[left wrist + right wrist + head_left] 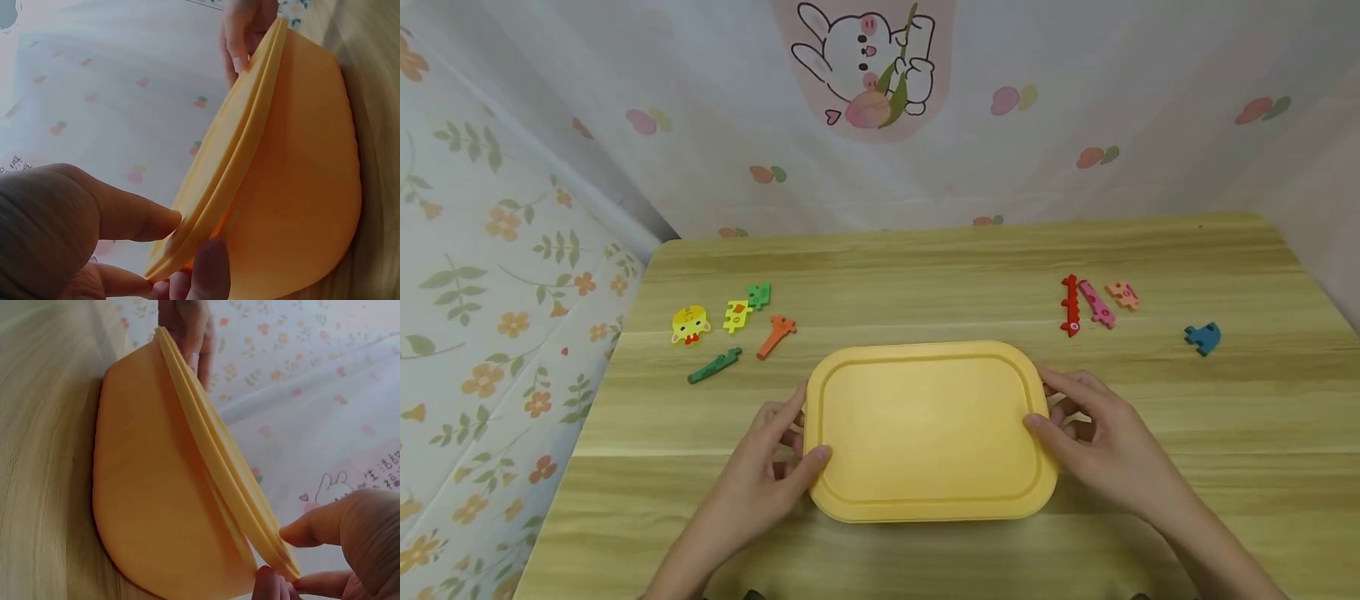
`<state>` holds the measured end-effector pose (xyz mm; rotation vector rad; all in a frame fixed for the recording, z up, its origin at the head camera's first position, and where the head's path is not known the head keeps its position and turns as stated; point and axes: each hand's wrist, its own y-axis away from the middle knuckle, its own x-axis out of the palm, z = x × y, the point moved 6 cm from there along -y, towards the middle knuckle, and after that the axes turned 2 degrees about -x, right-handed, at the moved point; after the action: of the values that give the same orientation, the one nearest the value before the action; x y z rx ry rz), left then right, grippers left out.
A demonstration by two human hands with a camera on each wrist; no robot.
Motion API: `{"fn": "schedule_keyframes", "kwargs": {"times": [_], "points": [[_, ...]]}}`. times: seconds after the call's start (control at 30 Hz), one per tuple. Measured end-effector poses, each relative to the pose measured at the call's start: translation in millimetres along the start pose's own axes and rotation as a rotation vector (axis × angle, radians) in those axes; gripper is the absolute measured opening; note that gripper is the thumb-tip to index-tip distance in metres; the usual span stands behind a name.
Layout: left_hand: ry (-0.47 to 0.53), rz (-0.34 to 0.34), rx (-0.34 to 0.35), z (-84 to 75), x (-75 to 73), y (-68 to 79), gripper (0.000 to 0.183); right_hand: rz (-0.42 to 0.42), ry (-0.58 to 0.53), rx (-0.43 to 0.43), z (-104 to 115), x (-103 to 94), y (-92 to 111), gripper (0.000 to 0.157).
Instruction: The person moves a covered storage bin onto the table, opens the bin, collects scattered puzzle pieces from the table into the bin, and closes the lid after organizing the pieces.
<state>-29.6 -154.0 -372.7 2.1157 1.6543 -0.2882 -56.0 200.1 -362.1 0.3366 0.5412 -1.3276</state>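
Both hands engaged, one at each end of the yellow lid. Left hand: thumb on the lid's top near its left edge, fingers beneath the rim, so I have it pinched. Right hand: same grasp at the opposite end, thumb over, fingers under.

Lid position: over the yellow box, which stands on the wooden tabletop toward my side. From the wrists, the lid rim overhangs the wall, with a narrow gap between rim and wall near my fingers. Cannot tell whether the rim is seated all round.

Clearances: a broad strip of wood lies between the box and the table's far edge, where the patterned curtain hangs. Left side: orange piece is near the box's far left corner; dark green piece lies farther out. Beyond them, the yellow piece and green piece lie close together, with the animal-head piece nearer the left table edge. Right side: red piece, pink piece and peach piece lie past the far right corner; blue piece sits well apart.
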Motion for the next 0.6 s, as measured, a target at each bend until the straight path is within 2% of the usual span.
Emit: {"fn": "schedule_keyframes", "kwargs": {"times": [0.13, 0.27, 0.47, 0.6], "points": [[0.074, 0.042, 0.018, -2.9, 0.3, 2.0, 0.079, 0.069, -0.081, 0.024, 1.2, 1.5, 1.0, 0.064], [0.142, 0.084, 0.023, -4.7, 0.9, 2.2, 0.078, 0.160, -0.250, 0.055, 0.4, 4.1, 3.2, 0.076], [0.136, 0.088, 0.036, -9.8, -3.5, -1.8, 0.072, 0.238, -0.507, 0.085, -2.2, 4.6, 5.1, 0.081], [0.084, 0.035, -0.003, -7.5, -8.1, -6.2, 0.057, 0.255, -0.588, 0.080, -6.7, 3.8, 5.4, 0.081]]}}
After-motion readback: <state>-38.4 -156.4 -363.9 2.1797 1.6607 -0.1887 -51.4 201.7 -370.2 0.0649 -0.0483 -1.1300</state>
